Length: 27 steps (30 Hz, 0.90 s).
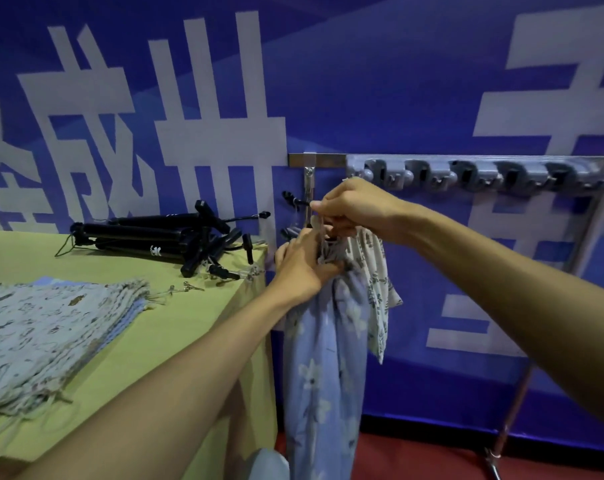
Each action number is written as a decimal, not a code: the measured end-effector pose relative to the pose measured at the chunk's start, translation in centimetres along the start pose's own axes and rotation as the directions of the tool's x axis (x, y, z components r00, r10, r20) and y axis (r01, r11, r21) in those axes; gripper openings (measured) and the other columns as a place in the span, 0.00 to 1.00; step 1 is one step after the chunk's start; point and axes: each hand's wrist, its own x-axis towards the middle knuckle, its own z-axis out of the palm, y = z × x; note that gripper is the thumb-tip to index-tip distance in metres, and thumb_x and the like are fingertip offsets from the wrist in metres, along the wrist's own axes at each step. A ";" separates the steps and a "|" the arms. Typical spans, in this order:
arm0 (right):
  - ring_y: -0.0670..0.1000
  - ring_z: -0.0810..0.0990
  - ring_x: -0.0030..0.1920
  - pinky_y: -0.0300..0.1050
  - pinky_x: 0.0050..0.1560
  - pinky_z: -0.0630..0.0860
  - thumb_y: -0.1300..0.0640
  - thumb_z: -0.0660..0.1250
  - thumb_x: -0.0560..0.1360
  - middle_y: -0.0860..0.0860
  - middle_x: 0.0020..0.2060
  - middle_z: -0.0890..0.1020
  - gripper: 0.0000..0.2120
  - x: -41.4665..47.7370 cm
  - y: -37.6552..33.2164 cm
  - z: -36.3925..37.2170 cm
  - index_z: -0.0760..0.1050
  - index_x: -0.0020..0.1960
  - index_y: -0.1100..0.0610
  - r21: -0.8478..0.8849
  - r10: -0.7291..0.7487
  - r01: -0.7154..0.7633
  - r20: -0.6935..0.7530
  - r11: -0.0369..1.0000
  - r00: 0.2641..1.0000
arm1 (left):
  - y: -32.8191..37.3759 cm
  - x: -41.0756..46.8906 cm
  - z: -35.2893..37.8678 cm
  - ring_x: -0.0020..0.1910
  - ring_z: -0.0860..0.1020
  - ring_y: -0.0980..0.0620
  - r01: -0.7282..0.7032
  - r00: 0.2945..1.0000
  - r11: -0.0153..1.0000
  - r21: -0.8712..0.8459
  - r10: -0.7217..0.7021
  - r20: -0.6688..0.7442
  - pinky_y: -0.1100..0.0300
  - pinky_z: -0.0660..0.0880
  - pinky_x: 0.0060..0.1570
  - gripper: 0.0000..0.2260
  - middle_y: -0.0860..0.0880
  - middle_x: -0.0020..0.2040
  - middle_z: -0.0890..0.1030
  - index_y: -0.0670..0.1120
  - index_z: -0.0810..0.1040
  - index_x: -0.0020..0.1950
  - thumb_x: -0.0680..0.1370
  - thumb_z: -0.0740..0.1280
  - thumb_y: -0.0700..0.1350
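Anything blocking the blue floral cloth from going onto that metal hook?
Nothing visible. The left hand and right hand grip the blue floral cloth at the metal hook; a white leafy cloth hangs beside it.

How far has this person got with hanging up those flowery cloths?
Early on, it seems. Done: one white leaf-print cloth seems to hang already below the rack. In hand: the left hand grips the bunched top of a blue flowered cloth while the right hand pinches at its top. Left: a stack of folded cloths waits on the green table.
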 end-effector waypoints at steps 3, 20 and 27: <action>0.46 0.70 0.24 0.38 0.26 0.70 0.57 0.67 0.77 0.51 0.24 0.74 0.18 -0.7 -0.9 -1.5 0.74 0.29 0.60 -0.225 0.005 -0.009 -0.017 0.974 1.000 | 0.0 0.1 0.6 0.65 0.71 0.46 -0.025 0.998 0.991 0.129 0.017 0.060 0.51 0.59 0.64 0.21 0.49 0.62 0.74 0.55 0.70 0.68 0.75 0.66 0.45; 0.48 0.72 0.29 0.46 0.33 0.77 0.64 0.65 0.77 0.55 0.31 0.74 0.04 -2.2 0.3 -6.0 0.76 0.49 0.65 -0.197 -0.054 0.038 -0.081 0.980 0.995 | 4.4 1.3 -0.2 0.54 0.82 0.52 0.245 0.964 0.788 -0.565 -0.136 0.229 0.58 0.74 0.58 0.08 0.47 0.52 0.85 0.43 0.83 0.55 0.78 0.68 0.43; 0.49 0.75 0.33 0.53 0.39 0.77 0.66 0.62 0.79 0.54 0.35 0.75 0.04 -4.1 2.3 -9.4 0.73 0.47 0.59 -0.084 0.012 -0.016 -0.052 0.996 0.999 | 8.1 2.6 1.5 0.35 0.81 0.55 0.288 0.945 0.659 -0.695 -0.076 0.319 0.69 0.75 0.33 0.07 0.41 0.44 0.82 0.36 0.77 0.55 0.80 0.63 0.37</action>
